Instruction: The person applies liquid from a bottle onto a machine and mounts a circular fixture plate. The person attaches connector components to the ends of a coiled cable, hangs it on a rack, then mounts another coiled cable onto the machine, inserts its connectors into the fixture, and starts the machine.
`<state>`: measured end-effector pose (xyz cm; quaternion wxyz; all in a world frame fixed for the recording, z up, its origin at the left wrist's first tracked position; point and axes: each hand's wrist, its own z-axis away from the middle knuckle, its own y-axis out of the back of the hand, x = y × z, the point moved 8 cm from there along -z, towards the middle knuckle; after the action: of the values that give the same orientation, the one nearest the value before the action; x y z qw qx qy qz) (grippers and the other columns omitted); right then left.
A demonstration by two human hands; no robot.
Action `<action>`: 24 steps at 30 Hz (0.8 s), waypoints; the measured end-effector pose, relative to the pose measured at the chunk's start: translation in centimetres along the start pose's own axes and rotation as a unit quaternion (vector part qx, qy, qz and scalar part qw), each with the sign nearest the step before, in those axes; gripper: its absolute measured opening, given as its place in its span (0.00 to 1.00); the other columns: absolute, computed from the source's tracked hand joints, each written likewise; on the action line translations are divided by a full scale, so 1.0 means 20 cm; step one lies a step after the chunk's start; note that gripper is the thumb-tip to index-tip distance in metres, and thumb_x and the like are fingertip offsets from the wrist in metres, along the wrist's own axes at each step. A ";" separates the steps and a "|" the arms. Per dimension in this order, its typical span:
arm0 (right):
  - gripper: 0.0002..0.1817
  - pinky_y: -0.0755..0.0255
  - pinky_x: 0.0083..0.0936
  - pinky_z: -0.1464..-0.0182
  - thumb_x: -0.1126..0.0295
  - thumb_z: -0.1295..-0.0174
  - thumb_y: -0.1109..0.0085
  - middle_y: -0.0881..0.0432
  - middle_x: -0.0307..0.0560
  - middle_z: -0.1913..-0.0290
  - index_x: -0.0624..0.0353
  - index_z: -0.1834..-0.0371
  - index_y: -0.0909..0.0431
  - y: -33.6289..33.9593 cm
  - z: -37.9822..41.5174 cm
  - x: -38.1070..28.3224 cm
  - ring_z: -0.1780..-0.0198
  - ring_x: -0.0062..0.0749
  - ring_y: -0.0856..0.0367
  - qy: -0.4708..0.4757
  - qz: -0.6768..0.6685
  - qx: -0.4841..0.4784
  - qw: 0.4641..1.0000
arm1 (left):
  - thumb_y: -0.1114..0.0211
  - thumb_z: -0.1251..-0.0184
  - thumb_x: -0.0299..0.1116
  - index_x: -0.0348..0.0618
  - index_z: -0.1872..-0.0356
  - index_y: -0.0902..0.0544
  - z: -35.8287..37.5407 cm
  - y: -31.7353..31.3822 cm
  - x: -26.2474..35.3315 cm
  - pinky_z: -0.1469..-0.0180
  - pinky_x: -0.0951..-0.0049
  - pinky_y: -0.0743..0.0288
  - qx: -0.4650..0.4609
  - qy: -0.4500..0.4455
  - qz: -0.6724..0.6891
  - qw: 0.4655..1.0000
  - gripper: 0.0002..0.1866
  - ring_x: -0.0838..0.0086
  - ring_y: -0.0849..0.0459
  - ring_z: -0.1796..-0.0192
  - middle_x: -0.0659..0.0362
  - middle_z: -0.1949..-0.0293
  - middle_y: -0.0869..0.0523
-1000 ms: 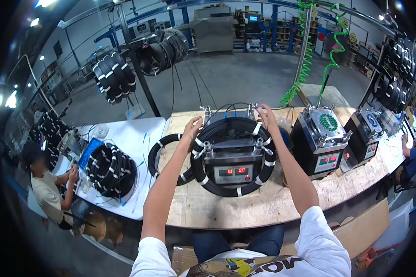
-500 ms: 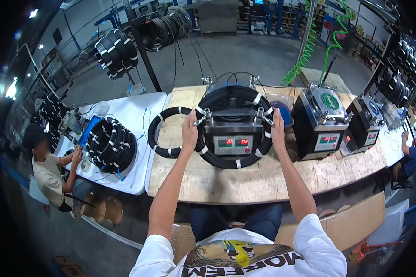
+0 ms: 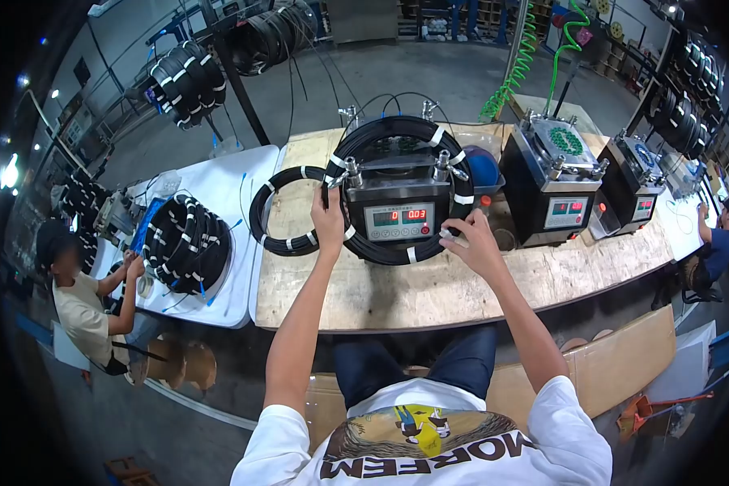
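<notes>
A coil of black cable (image 3: 384, 253), bound with white bands, stands tilted around the front of a metal-topped machine (image 3: 401, 182) with a lit red display. My left hand (image 3: 327, 224) is closed around the coil's left side. At its lower right edge, my right hand (image 3: 473, 240) has thumb and forefinger pinched together, with a small white bit at the fingertips that is too small to name. A second, smaller black coil (image 3: 261, 227) lies on the wooden table to the left, partly behind my left hand.
Two similar machines (image 3: 552, 182) (image 3: 633, 185) stand to the right on the wooden table (image 3: 364, 304). Behind my right hand is a blue round item (image 3: 483, 168). A stack of coils (image 3: 188, 247) sits on the white table at left, beside a seated person (image 3: 85, 300). Another person (image 3: 717, 247) is far right.
My right hand has left the coil's upper right side and moved down to its lower right edge, now pinching. My left hand still grips the coil. The machine's display digits have changed.
</notes>
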<state>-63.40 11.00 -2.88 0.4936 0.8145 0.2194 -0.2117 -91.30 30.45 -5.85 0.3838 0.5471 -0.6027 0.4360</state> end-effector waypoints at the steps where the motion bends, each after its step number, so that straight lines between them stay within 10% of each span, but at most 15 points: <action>1: 0.15 0.30 0.32 0.49 0.66 0.39 0.23 0.33 0.45 0.58 0.56 0.51 0.12 0.00 -0.01 0.03 0.55 0.40 0.29 -0.012 -0.023 -0.009 1.000 | 0.41 0.15 0.46 0.36 0.46 0.21 -0.02 0.00 0.00 0.69 0.77 0.30 0.001 -0.020 -0.019 1.000 0.19 0.83 0.25 0.71 0.65 0.71 0.23; 10: 0.09 0.30 0.35 0.46 0.69 0.40 0.26 0.32 0.46 0.53 0.55 0.58 0.12 0.07 -0.05 -0.04 0.54 0.39 0.29 0.108 0.014 -0.049 0.993 | 0.41 0.15 0.42 0.36 0.44 0.20 0.00 0.02 0.00 0.69 0.77 0.33 0.016 -0.035 -0.013 0.999 0.17 0.84 0.28 0.70 0.66 0.70 0.24; 24: 0.09 0.33 0.38 0.39 0.69 0.42 0.25 0.36 0.48 0.52 0.49 0.58 0.10 -0.05 -0.06 0.05 0.47 0.44 0.32 0.043 -0.003 0.009 0.999 | 0.40 0.16 0.42 0.35 0.40 0.20 0.02 0.00 0.05 0.70 0.78 0.33 0.039 -0.047 -0.030 0.998 0.19 0.84 0.27 0.72 0.66 0.71 0.21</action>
<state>-62.97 12.59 -3.59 0.4755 0.8267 0.2407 -0.1803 -91.43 29.69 -4.99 0.3462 0.5991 -0.5860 0.4216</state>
